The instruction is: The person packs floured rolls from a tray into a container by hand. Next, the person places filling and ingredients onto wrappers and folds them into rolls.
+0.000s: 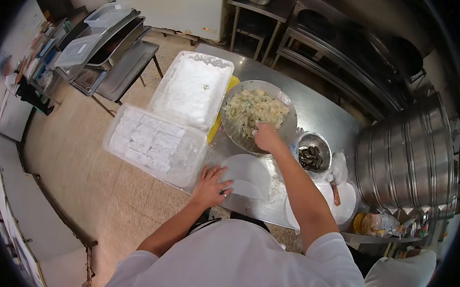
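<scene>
My left hand (211, 188) rests with fingers spread at the left edge of a thin, round, pale sheet (249, 170) that looks like a wrapper, lying on the steel table. A lighter strip crosses the sheet's near part. My right hand (266, 137) is closed at the near side of a wide metal bowl (291, 106). Inside the bowl is a pale chopped filling (257, 111) with green and orange bits. Whatever the right fingers grip is hidden.
Left on the table stand a tray of white powder (194, 87) and a plastic tub (198, 157) with white-dusted pieces. To the right are a strainer (327, 148) of dark pieces, a wooden-handled tool (335, 192) and stacked steamers (406, 158). Another person (405, 275) is at lower right.
</scene>
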A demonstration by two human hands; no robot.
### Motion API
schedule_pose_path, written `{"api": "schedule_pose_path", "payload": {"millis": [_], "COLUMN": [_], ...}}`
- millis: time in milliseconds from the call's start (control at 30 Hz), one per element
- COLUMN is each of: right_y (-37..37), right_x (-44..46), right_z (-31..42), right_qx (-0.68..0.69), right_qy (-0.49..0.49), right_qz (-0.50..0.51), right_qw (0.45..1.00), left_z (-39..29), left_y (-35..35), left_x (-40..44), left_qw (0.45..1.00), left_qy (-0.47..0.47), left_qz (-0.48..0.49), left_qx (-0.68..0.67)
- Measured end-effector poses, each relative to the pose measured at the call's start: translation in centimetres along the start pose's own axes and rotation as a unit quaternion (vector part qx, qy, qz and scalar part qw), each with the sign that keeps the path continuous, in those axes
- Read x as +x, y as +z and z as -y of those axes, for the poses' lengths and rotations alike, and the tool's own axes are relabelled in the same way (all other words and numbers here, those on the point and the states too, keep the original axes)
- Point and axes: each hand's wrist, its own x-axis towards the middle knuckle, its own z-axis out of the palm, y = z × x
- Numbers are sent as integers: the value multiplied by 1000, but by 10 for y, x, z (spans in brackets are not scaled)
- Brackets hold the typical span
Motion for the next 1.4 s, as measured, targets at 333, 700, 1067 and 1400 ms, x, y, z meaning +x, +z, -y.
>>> {"api": "schedule_pose_path", "payload": {"millis": [333, 700, 1067, 1400], "right_y": [35, -10, 18, 19], "right_x": [34, 36, 52, 0], "right_z": [20, 43, -5, 38], "right_qx": [-43, -48, -86, -44], "right_qy": [-105, -57, -49, -70], "right_qz": [-96, 52, 67, 67], "right_qw": [989, 996, 993, 994], "left_z": [0, 2, 3, 5], "left_y": [-2, 0, -1, 3], "left_x": [1, -1, -2, -1], "left_qw": [1000, 999, 999, 998], "left_qy": [4, 19, 14, 22], "left_qz": [-28, -50, -39, -56], "left_qx": [-7, -5, -14, -15]}}
